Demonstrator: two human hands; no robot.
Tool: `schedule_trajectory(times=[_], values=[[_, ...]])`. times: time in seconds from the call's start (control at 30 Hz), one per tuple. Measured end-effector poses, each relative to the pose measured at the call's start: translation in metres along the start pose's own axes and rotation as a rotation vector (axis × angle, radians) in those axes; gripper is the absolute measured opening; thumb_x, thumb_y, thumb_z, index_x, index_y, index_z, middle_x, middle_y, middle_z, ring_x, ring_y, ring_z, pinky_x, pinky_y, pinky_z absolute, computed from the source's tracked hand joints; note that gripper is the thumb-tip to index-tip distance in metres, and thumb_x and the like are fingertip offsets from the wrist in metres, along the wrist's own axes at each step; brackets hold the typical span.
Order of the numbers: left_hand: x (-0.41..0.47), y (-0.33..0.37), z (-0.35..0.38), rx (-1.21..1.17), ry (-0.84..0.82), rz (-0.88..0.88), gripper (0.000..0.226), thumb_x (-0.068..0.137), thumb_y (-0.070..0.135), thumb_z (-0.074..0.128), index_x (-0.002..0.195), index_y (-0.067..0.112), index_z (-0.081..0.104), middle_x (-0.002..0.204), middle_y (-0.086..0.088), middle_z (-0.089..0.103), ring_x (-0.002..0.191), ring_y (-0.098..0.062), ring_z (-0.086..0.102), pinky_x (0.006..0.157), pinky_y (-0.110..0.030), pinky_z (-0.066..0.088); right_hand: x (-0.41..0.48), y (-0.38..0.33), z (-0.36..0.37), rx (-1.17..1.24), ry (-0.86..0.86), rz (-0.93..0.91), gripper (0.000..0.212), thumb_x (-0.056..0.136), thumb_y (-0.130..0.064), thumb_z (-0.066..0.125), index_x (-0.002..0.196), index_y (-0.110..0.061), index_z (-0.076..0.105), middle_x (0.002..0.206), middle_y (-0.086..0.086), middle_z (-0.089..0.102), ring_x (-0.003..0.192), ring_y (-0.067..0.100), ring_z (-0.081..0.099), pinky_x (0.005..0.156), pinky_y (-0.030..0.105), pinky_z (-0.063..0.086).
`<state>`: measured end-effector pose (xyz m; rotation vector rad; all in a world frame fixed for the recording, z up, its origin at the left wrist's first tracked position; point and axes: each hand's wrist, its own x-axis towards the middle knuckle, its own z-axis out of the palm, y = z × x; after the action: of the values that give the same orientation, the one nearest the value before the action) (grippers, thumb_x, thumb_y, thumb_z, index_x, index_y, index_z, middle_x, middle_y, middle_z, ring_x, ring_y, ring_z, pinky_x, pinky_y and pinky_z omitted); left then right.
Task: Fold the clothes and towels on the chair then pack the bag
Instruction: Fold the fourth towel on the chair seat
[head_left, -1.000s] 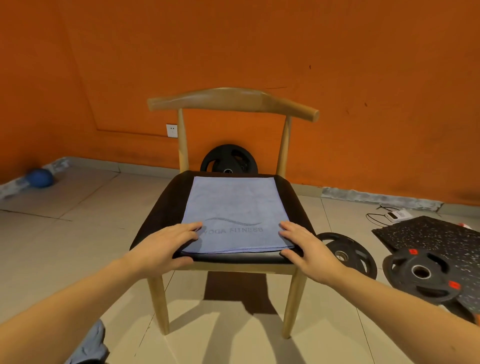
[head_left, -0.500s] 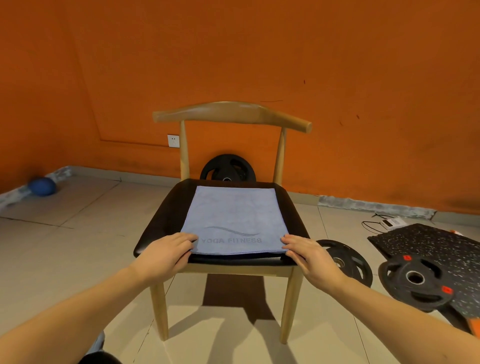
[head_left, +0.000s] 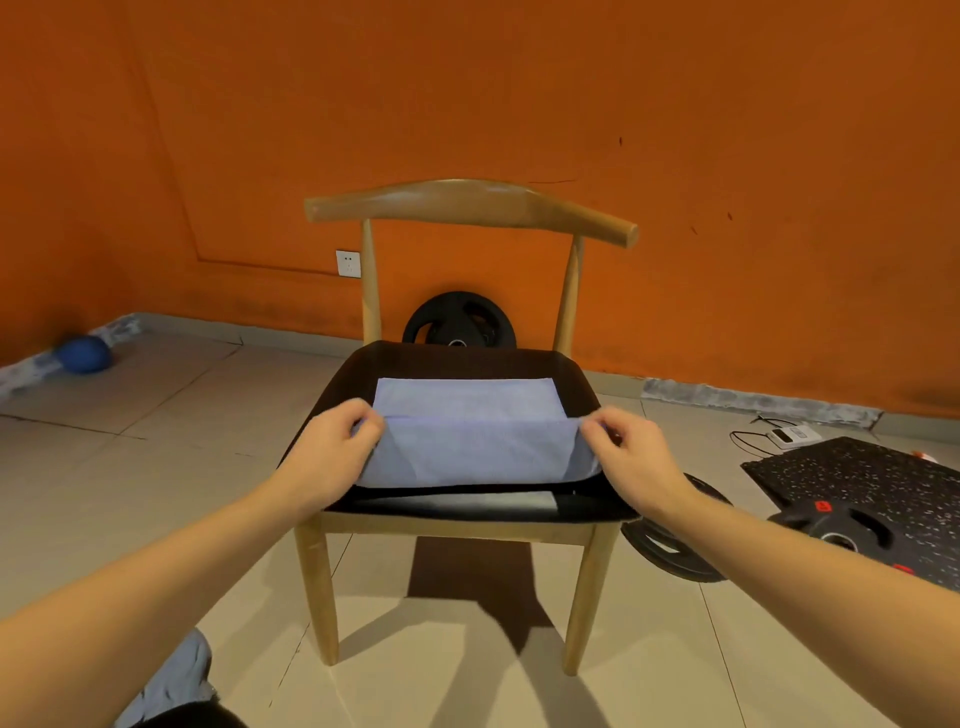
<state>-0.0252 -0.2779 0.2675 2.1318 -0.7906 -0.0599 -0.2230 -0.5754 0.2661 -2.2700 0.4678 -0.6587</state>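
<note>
My arms are bare and stretched out ahead of me. My left forearm comes in from about 8 o'clock and my right from about 4 o'clock, and both angle in toward the middle. My left hand (head_left: 337, 447) is back-up with curled fingers. Its thumb and fingertips pinch the lifted edge of the towel (head_left: 478, 452) at the 9 o'clock end. My right hand (head_left: 631, 452) does the same at the 3 o'clock end, knuckles up and fingers curled on the cloth. My wrists look fairly straight, and my hands are level with each other and well apart.
</note>
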Motion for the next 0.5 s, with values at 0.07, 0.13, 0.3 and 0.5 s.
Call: schedule_trajectory(times=[0.07,0.13,0.3,0.5], values=[[0.03,0.001,0.005,-0.026,0.045,-0.068,0.028,0.105,0.041,0.045,0.093,0.021,0.062,0.094,0.002,0.064,0.09,-0.015,0.061,0.077,-0.039,0.051,0.031,-0.007,0.009,0.048,0.073,0.039,0.022,0.105,-0.027,0.051,0.096,-0.021,0.07,0.091,-0.01,0.068,0.087,0.002,0.061,0.071,0.022,0.048],[0.06,0.001,0.01,-0.013,0.085,-0.109,0.027,0.105,0.039,0.046,0.1,0.018,0.063,0.1,0.001,0.064,0.096,-0.016,0.06,0.08,-0.039,0.049,0.062,-0.008,0.017,0.048,0.117,0.082,0.023,0.105,-0.025,0.05,0.097,-0.016,0.069,0.091,-0.006,0.067,0.084,0.006,0.058,0.066,0.022,0.042],[0.126,-0.011,0.025,0.106,0.12,-0.131,0.021,0.106,0.034,0.05,0.106,0.015,0.06,0.098,-0.002,0.063,0.09,-0.02,0.058,0.077,-0.035,0.043,0.132,0.008,0.046,-0.019,0.148,0.205,0.019,0.104,-0.021,0.053,0.096,-0.009,0.065,0.087,0.004,0.062,0.086,0.022,0.057,0.068,0.032,0.037],[0.169,-0.034,0.044,0.398,0.068,-0.175,0.02,0.106,0.035,0.05,0.103,0.018,0.06,0.09,-0.003,0.064,0.081,-0.023,0.061,0.074,-0.039,0.055,0.191,0.04,0.075,-0.23,0.033,0.294,0.021,0.103,-0.027,0.059,0.104,-0.009,0.068,0.097,0.012,0.067,0.088,0.027,0.059,0.077,0.036,0.047]])
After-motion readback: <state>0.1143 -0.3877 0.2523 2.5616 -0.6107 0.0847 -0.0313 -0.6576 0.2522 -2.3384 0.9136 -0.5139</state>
